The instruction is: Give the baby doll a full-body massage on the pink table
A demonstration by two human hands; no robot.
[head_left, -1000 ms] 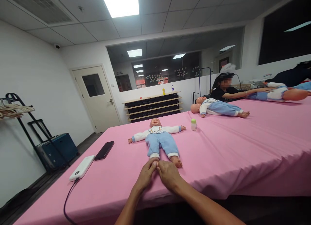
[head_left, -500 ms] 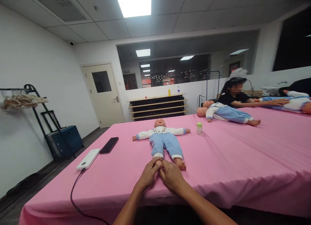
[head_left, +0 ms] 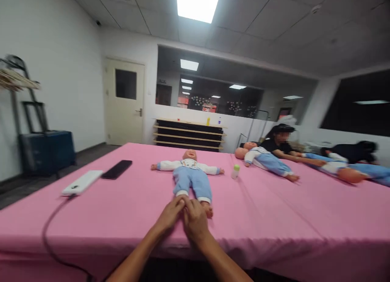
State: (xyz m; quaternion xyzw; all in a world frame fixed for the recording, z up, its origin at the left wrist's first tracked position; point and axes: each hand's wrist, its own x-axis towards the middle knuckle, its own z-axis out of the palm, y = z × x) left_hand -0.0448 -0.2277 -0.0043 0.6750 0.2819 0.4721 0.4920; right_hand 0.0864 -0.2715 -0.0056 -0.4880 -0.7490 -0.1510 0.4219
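Both hands are closed together around one foot of the doll [head_left: 191, 175], which lies on its back on the pink sheet [head_left: 274, 209] just beyond the fingertips. The left hand [head_left: 169, 214] is curled over the foot from one side and the right hand [head_left: 194, 222] is wrapped over it from the other, so that the foot itself is hidden; the other bare foot is seen just to the right of the right hand. The step in hand is judged to be a rubbing or pressing of that foot, so a gentle hold is called for. The doll is of smooth, hard-looking plastic, dressed in soft blue trousers and a white top. A small bottle [head_left: 235, 171] stands further off, beyond the doll's outstretched arm.
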